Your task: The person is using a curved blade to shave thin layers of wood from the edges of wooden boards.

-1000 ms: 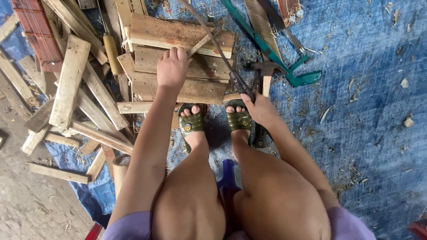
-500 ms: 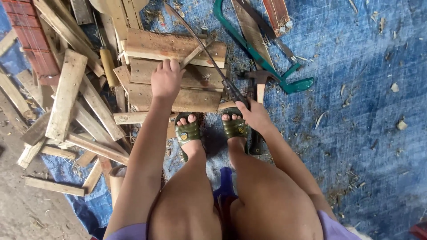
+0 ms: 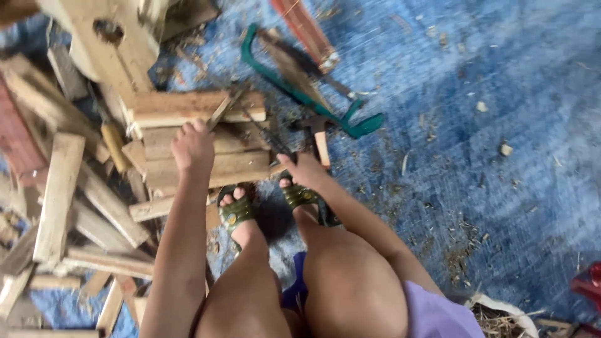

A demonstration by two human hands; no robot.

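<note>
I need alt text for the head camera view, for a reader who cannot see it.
A squatting person presses the left hand on stacked wooden planks while the right hand reaches toward a hammer. A green saw lies beyond on the blue tarp; the picture is blurred.

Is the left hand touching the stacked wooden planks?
Touching. The head view shows the left hand resting flat on the stacked wooden planks, no gap.

I see a blue woven tarpaulin floor covering [image 3: 501, 94] strewn with wood chips and sawdust under soft daylight. A loose heap of pale scrap wooden planks [image 3: 75, 206] crowds my left side.
</note>
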